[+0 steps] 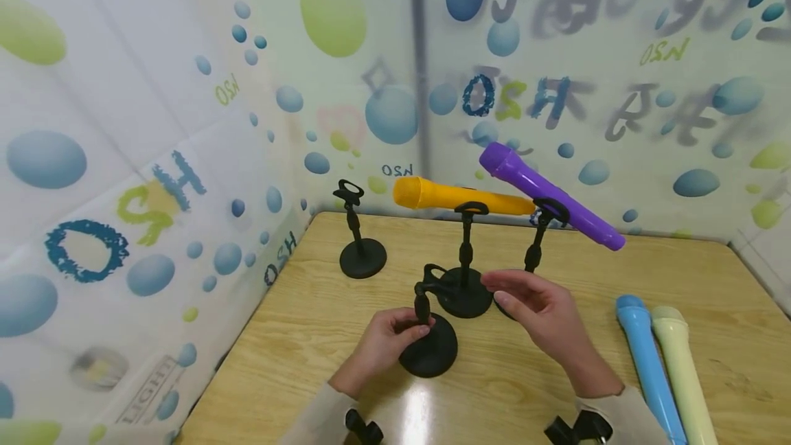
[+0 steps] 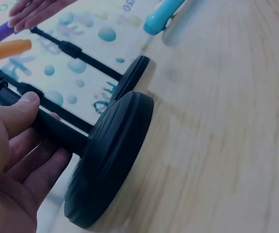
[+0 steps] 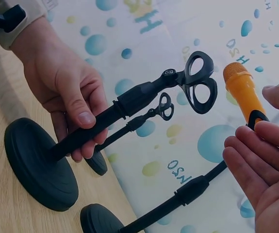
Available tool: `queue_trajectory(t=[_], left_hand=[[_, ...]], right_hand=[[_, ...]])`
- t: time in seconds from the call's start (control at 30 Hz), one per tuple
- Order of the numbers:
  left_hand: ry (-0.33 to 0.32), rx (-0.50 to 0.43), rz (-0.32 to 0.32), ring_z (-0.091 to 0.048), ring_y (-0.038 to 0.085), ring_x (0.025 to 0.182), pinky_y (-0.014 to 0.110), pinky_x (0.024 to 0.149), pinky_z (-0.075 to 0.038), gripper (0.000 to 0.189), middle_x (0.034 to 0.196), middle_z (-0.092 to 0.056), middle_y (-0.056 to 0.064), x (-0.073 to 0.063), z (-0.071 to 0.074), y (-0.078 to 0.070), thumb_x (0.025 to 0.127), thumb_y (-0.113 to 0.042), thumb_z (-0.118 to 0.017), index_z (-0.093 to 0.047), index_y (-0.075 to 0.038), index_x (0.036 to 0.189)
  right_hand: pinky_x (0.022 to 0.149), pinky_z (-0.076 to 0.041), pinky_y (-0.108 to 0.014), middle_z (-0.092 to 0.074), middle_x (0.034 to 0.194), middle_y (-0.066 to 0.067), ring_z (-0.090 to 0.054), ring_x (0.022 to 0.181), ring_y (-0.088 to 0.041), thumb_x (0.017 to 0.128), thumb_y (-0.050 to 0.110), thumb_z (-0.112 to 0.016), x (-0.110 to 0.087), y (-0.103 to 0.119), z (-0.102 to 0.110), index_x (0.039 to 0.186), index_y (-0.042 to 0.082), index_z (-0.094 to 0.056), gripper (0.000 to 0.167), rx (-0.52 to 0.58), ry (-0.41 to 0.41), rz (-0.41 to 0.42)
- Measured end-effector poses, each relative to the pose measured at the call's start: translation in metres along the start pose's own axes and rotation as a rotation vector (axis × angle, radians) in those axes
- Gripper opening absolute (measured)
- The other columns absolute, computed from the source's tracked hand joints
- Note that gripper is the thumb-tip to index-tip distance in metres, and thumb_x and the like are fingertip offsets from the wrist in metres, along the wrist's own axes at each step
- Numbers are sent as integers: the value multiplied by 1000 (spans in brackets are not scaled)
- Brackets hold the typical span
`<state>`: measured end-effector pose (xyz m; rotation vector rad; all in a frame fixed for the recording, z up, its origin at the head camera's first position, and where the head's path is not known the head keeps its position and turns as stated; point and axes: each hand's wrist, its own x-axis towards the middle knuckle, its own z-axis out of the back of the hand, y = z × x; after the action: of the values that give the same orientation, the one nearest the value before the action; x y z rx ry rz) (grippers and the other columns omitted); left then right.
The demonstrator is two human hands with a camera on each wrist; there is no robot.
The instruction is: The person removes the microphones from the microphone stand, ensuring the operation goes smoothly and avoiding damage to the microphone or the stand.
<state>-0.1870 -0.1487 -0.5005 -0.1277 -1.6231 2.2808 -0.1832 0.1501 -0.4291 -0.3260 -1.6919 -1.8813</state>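
My left hand (image 1: 391,340) grips the pole of a black microphone stand (image 1: 430,349), thumb on one side and fingers behind, just above its round base (image 2: 112,160). The stand's ring-shaped clip (image 3: 200,82) holds nothing. My right hand (image 1: 546,321) is raised with fingers extended and nothing in it, in front of two more stands. One of these, the middle stand (image 1: 465,253), carries an orange microphone (image 1: 457,198) lying nearly level. On the right-hand stand (image 1: 535,253), partly hidden by my right hand, a purple microphone (image 1: 556,198) slants down to the right.
Another black stand (image 1: 362,256) with a bare clip is at the back left of the wooden table (image 1: 296,335). A blue microphone (image 1: 649,362) and a cream microphone (image 1: 682,369) lie side by side at the right. Patterned sheeting (image 1: 346,108) borders the table behind and left.
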Motion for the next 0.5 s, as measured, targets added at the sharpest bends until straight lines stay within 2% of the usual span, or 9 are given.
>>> queue_trajectory(t=[0.1,0.23,0.5], left_hand=[[-23,19,6,-75,15,116,20,98,-57,18,122,-81,12,0,6,2,103,-13,-75,-81,-7,118],[-54,29,15,-75,14,115,20,98,-58,18,121,-81,11,-1,14,3,103,-12,-74,-81,-8,119],[-122,39,18,-75,23,118,19,97,-57,18,119,-82,15,2,26,8,103,-10,-73,-80,-3,117]], right_hand=[[93,-61,-19,-79,126,4,-75,113,-6,103,-9,-64,1,-1,-2,131,-4,-71,29,-1,10,-13],[92,-61,-20,-79,127,4,-74,113,-6,103,-7,-65,4,-1,-4,131,-2,-71,29,-12,17,-22],[92,-61,-19,-78,127,4,-74,113,-3,103,-4,-66,8,-1,-6,131,0,-72,28,-37,21,-41]])
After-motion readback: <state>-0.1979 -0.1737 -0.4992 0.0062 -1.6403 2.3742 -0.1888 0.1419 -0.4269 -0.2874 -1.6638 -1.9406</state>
